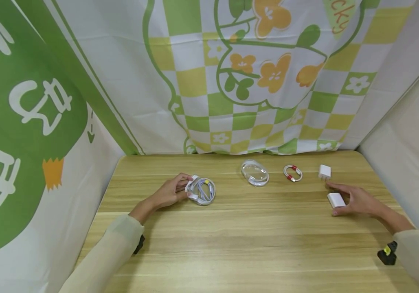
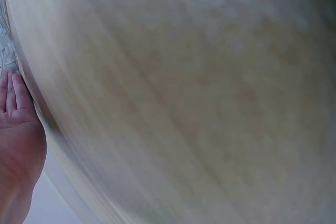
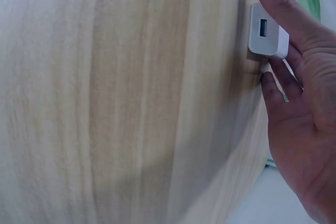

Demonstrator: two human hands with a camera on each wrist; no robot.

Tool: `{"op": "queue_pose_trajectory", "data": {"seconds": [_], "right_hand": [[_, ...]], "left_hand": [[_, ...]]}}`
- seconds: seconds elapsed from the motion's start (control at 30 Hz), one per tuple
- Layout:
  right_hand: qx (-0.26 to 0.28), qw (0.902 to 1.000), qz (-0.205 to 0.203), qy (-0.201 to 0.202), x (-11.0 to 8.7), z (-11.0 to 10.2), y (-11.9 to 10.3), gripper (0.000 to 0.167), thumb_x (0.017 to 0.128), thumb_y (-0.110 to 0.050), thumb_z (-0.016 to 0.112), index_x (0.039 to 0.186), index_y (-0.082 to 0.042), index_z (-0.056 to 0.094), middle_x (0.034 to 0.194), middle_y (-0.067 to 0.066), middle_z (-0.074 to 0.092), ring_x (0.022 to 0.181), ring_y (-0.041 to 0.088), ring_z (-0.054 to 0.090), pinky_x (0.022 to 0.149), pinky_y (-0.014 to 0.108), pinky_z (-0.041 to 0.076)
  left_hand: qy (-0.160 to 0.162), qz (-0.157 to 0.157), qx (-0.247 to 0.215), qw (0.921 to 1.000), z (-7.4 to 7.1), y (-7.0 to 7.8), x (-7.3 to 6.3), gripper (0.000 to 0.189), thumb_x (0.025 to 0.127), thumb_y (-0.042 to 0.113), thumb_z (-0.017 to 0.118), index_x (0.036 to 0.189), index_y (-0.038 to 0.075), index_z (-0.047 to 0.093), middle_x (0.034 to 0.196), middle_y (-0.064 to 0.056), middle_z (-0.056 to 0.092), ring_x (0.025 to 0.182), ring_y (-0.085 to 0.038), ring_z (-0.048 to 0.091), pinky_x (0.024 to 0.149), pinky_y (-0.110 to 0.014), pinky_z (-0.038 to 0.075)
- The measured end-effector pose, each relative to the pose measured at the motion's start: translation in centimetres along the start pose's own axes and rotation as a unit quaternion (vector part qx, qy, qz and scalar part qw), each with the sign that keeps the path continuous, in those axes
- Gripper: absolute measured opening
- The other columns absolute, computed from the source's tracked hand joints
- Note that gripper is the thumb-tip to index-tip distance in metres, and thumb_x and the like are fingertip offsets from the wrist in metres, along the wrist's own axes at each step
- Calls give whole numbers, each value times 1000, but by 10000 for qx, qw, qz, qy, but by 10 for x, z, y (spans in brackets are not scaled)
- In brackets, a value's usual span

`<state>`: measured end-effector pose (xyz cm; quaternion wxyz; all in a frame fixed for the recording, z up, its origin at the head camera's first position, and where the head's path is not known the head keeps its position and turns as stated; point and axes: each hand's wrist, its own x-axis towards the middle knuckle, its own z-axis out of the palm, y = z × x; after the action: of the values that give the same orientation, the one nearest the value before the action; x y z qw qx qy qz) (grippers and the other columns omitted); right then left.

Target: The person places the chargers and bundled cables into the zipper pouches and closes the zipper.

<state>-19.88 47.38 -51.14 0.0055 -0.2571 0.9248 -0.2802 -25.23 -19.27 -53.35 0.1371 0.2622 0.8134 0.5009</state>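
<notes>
Firstly, one white charger (image 1: 336, 200), small block, rectangular port facing the wrist camera: sits on the tabletop in the gap between thumb and forefinger of the right hand (image 1: 357, 201), thumb along its near edge, forefinger stretched clear of it, the grasp spread and not closed round the block. Next, one bagged cable (image 1: 203, 191), pale coil with a yellow tie, in clear plastic: lies at the fingertips of the left hand (image 1: 167, 193), whose fingers and thumb appear to pinch the packet's nearest edge. Item, a second white charger (image 1: 325, 171), just beyond the right forefinger's tip. Item, a white cable with red bands (image 1: 288, 176), ring-shaped, beyond the right hand and to its left. Item, a clear-wrapped coil (image 1: 257, 181), beyond and between both hands. Under all, a wood-grain table (image 1: 231, 244); past the hands' reach, a checked cloth (image 1: 268, 118). Risks, as I judge them from where I stand: that outstretched forefinger could nudge the second block askew; thumb pressure on one side alone could skid or topple the first; and slick plastic, pinched only at its edge, could slip and swing the coil round.
</notes>
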Motion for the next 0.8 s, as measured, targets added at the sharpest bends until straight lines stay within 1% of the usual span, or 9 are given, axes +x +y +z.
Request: {"op": "queue_pose_trajectory", "data": {"seconds": [0.13,0.27,0.43,0.53,0.7,0.8], "right_hand": [[-72,9999,13,105,-2,2,1,89,68,-24,102,142,4,62,132,27,70,122,-21,42,94,-1,35],[-38,9998,43,165,-4,5,1,83,71,-24,100,141,2,64,132,25,71,121,-22,43,91,0,37],[-109,9995,-66,273,-4,7,4,76,72,-19,99,138,1,67,131,23,72,122,-23,42,93,-2,35],[-187,9992,-92,330,-4,8,5,73,73,-19,98,137,0,68,129,22,73,122,-25,40,93,-3,34],[-243,9990,128,339,-4,8,3,71,76,-24,97,137,-3,70,129,21,73,119,-24,42,89,-2,38],[-336,9983,286,392,-4,8,1,68,76,-25,97,135,-4,71,129,23,73,113,-18,51,84,0,40]], "left_hand": [[-9,-51,3,10000,0,1,0,49,100,-1,68,144,1,48,152,-27,55,144,-42,51,119,-55,42],[8,-113,24,9999,1,2,0,49,100,-1,68,144,2,48,151,-26,56,144,-41,52,119,-54,43],[47,-9,48,10000,0,0,-1,49,99,-1,69,144,0,48,151,-28,56,143,-43,52,118,-55,42],[55,55,49,10000,0,0,0,49,99,-2,69,143,-1,48,150,-29,56,142,-44,52,118,-57,42],[38,90,-18,10000,0,2,0,48,99,-3,68,143,-2,48,150,-29,56,143,-44,52,118,-56,43],[44,89,-23,9999,1,2,-1,48,99,-3,69,143,-2,48,150,-29,56,142,-44,52,118,-54,43]]}}
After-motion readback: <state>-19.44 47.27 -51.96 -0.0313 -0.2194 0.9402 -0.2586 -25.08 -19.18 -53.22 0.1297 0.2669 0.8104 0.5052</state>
